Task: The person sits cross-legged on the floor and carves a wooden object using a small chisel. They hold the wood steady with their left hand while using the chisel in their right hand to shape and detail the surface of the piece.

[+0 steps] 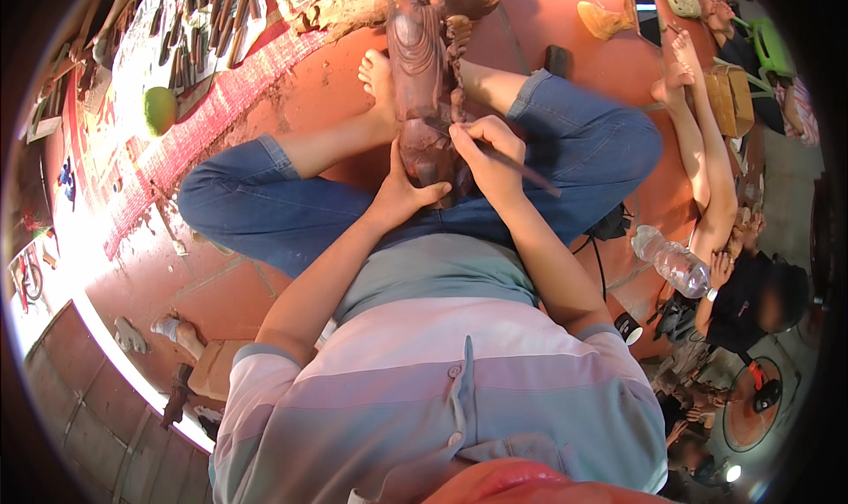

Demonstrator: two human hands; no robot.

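Observation:
A reddish-brown carved wooden statue (417, 58) with draped folds lies lengthwise between my crossed legs, its near end close to my belly. Around the left side of that near end is wrapped my left hand (408, 190), its thumb laid across the wood. My right hand (495, 155) pinches a slim, dark carving tool (534, 177) on the statue's right side. The tool's rear end sticks out past the hand toward my right thigh. Its working tip, near the carved wood, is too small to make out.
Several carving tools (216, 27) lie on a sheet at the far left, beside a green round fruit (160, 111) and a red mat (212, 106). A wood chunk (603, 20) lies far right. At the right are a plastic bottle (671, 261) and other seated people (751, 296).

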